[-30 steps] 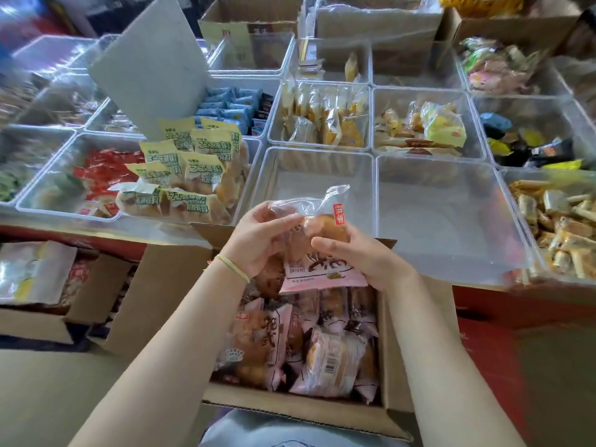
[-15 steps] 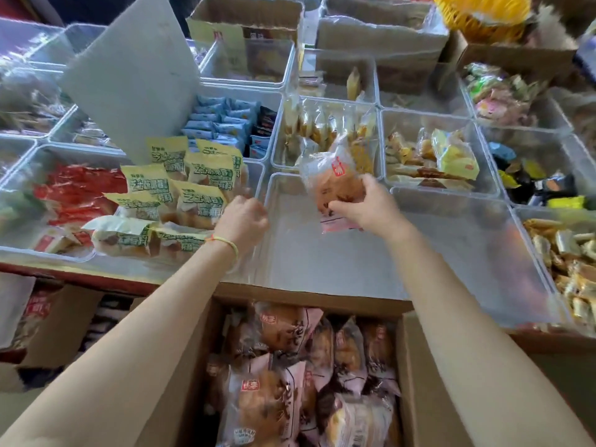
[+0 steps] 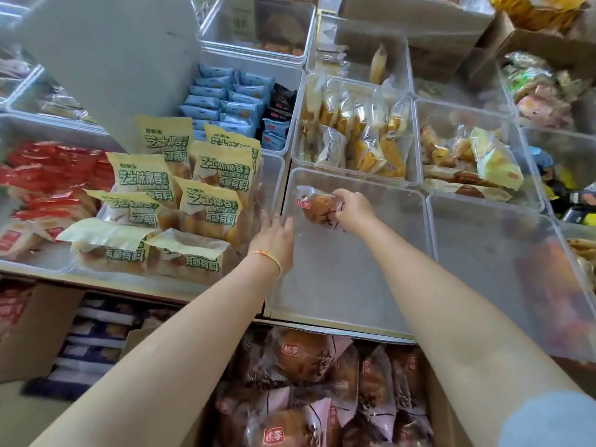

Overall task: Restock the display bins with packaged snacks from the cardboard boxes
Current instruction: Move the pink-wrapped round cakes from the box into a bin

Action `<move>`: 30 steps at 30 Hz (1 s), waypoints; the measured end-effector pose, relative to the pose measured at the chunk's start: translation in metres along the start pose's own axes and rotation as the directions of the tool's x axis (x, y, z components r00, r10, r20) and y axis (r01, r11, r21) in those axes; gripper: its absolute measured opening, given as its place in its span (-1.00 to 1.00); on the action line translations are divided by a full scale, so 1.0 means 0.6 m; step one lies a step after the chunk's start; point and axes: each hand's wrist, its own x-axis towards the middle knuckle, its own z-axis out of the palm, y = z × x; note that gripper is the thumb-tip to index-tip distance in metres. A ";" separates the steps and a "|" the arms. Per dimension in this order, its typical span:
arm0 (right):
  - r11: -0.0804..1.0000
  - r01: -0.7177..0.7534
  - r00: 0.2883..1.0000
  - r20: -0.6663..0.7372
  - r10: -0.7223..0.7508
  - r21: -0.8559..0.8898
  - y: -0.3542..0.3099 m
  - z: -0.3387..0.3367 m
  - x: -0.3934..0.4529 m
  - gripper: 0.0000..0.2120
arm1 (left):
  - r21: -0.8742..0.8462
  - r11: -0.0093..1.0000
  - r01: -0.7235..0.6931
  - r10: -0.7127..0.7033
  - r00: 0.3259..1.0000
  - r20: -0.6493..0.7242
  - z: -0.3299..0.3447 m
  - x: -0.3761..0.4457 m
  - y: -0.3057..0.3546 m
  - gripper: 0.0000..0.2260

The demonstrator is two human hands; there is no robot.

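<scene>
My right hand point(image 3: 350, 210) grips a bun packet point(image 3: 317, 209) inside the clear bin point(image 3: 354, 304); left hand point(image 3: 274, 235) open on its rim. Risk: packet lands crooked, wasting room.

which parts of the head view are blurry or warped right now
Head view: wide-angle bending curves the clear bin rims; the far right edge smears into blur, as does the left edge; the right hand and its bread packet stay fairly sharp; lighting is soft and even.
</scene>
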 end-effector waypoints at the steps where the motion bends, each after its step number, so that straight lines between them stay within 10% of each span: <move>1: 0.998 -0.032 0.998 -0.051 0.034 0.049 -0.001 0.006 0.008 -0.63 | -0.034 0.999 -0.020 0.018 0.999 -0.048 -0.002 -0.001 -0.001 -0.30; 7: 0.764 -0.372 0.902 0.010 0.432 0.527 0.011 0.027 0.025 -0.47 | -0.028 1.000 -0.001 -0.007 0.962 -0.272 -0.023 -0.006 0.003 -0.46; 14: 0.749 -0.331 0.892 -0.068 0.446 0.574 0.012 0.040 0.033 -0.74 | -0.083 0.991 0.103 -0.121 0.959 -0.257 -0.020 -0.006 -0.009 -0.64; 26: 0.493 -0.366 0.858 0.082 0.507 0.789 0.074 0.080 0.069 -0.12 | -0.068 0.988 0.140 -0.151 0.967 -0.203 -0.004 -0.013 -0.014 -0.31; 30: 0.490 -0.361 0.865 0.089 0.493 0.793 0.035 0.049 0.035 -0.48 | -0.027 0.991 0.127 -0.130 0.976 -0.176 -0.004 -0.015 -0.012 -0.36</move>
